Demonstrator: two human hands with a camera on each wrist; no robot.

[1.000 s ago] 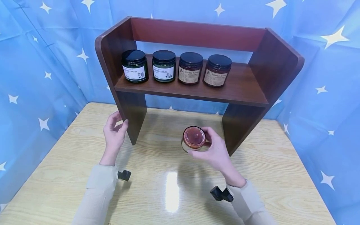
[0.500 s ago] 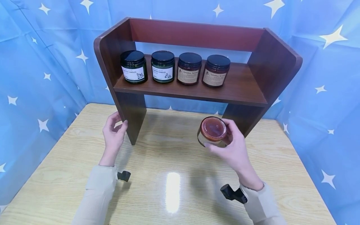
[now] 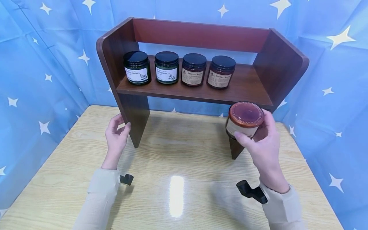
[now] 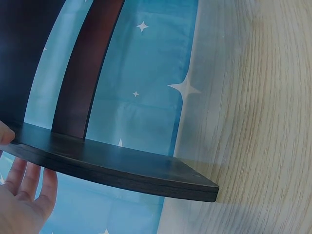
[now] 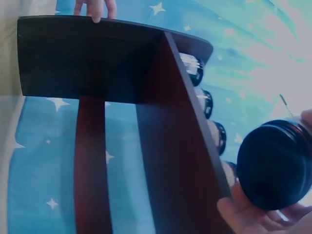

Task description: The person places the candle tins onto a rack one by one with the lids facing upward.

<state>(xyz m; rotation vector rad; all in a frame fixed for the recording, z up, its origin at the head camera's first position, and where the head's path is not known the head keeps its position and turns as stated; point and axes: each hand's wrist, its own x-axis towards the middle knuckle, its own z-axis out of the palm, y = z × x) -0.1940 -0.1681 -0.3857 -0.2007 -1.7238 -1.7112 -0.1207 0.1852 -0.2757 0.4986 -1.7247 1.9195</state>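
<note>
The right hand (image 3: 263, 145) grips one amber candle jar (image 3: 244, 119), its fingers and thumb curled round the glass wall. The jar is tipped so that its ribbed base faces the head camera, and it hangs in the air at about 4 o'clock from the middle of the shelf board, just in front of the board's front edge near its right end and above the table (image 3: 178, 166). In the right wrist view the jar's black lid (image 5: 273, 163) points toward the shelf.

The left hand (image 3: 116, 139) is at about 8 o'clock from the shelf's middle, fingers loosely apart, with thumb and fingertips on either side of the front edge of the left side panel of the one dark wooden shelf (image 3: 201, 92).

Four jars stand upright in a row on the board, all with black lids: two green jars (image 3: 152, 67) at the left end and two amber jars (image 3: 207, 71) next to them. With the held one, that makes five jars in all.

Blue cloth with white stars (image 3: 43, 64) hangs behind and at both sides.
</note>
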